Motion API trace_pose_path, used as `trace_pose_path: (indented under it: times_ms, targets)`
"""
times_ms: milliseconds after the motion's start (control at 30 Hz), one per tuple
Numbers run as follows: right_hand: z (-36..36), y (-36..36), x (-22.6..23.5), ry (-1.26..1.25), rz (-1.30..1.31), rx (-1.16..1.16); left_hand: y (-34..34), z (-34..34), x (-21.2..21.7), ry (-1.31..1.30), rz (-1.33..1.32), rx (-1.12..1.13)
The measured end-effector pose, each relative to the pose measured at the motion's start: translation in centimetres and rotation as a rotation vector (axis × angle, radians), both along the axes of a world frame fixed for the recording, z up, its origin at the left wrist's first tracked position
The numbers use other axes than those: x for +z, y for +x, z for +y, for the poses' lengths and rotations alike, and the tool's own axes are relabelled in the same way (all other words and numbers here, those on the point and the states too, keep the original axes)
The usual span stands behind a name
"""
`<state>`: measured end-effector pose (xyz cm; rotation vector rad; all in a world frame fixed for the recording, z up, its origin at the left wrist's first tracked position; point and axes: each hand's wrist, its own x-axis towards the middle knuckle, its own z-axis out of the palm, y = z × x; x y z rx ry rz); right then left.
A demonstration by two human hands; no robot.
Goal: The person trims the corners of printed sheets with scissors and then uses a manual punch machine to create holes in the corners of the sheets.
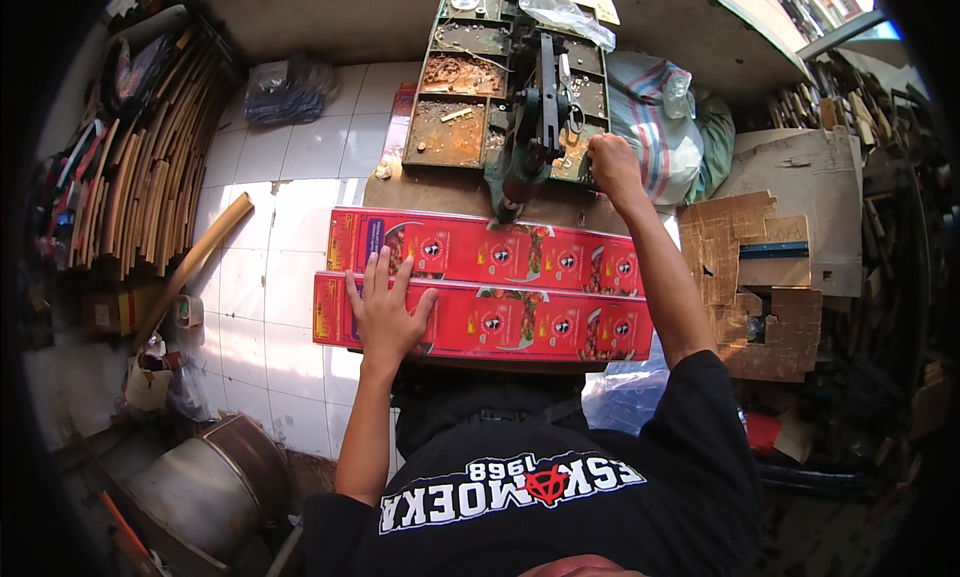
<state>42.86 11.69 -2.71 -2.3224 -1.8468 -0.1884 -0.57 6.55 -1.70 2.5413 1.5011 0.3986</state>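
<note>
The red printed sheets (455,322) lie with their long axis left-to-right before the press (519,180), under the flat, spread left hand (388,312), while the right hand (614,165) curls fist-like beyond them, its contents indeterminable.

Two red printed panels (515,325), lying flat, parallel, left ends offset

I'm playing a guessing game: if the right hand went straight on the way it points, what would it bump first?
The right hand would probably meet the scissors beside the press. I can't tell their heights, so it might pass over.
</note>
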Motion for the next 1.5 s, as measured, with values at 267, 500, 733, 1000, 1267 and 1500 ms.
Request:
trace_pose_path:
  times_ms: [267,500,733,1000,1267,1500]
  targets:
    - [-0.9,1.1,-0.1,0.197,0.486,-0.193,0.1,0.0,-0.2,0.004,-0.002,-0.005]
    - [-2.5,-3.5,1.8,0.354,0.888,-0.157,-0.3,0.0,-0.1,0.010,-0.006,0.003]
    - [-5.2,-12.2,0.8,0.256,0.919,0.161,-0.3,0.1,-0.2,-0.008,-0.006,0.004]
    - [-4.4,-14.3,1.2,0.273,0.818,0.191,-0.6,0.2,0.0,-0.004,-0.010,0.009]
    - [-6.3,-14.0,1.6,0.356,1.193,0.037,-0.7,0.6,0.2,-0.024,-0.091,-0.016]
    - [-17.7,-11.2,4.4,0.302,0.811,-0.226,-5.3,0.5,2.5,0.048,-0.330,0.274]
